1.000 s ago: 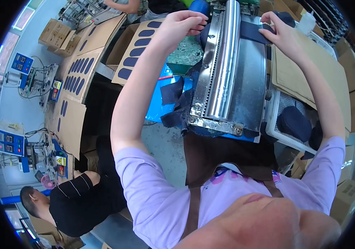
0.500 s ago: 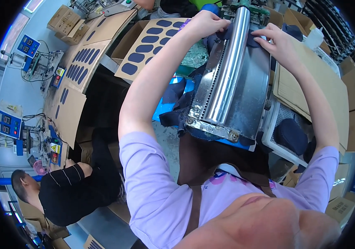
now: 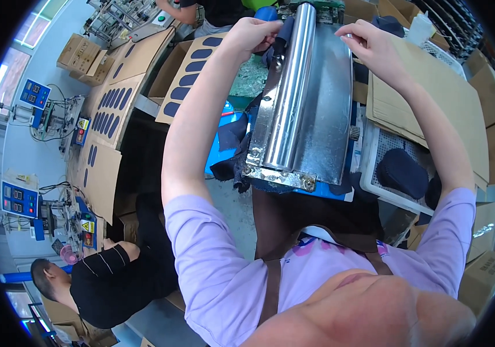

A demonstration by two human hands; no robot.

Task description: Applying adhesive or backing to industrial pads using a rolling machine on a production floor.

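Observation:
My left hand (image 3: 254, 38) is closed at the far left side of a shiny metal roller (image 3: 291, 95), its fingers pinching a dark navy fabric piece (image 3: 285, 33). The roller lies lengthwise on a machine with a smooth metal plate (image 3: 325, 110) to its right and a toothed strip along its left. Over the plate's far right edge, my right hand (image 3: 369, 45) has its thumb and forefinger a little apart, with nothing seen between them. Dark fabric scraps (image 3: 233, 139) hang at the machine's left side.
A white basket (image 3: 374, 185) holding dark pieces (image 3: 402, 173) and stacked cardboard sheets (image 3: 432, 98) stand right. At left, dark oval pieces lie on a cardboard sheet (image 3: 169, 98). A co-worker in black (image 3: 120, 283) sits lower left by blue control boxes (image 3: 20, 198); another person (image 3: 212, 14) is far off.
The dark fabric piece was spread across the roller's far end between both hands; now it is at the roller's left in my left hand. My right hand is off it. The whole view has shifted.

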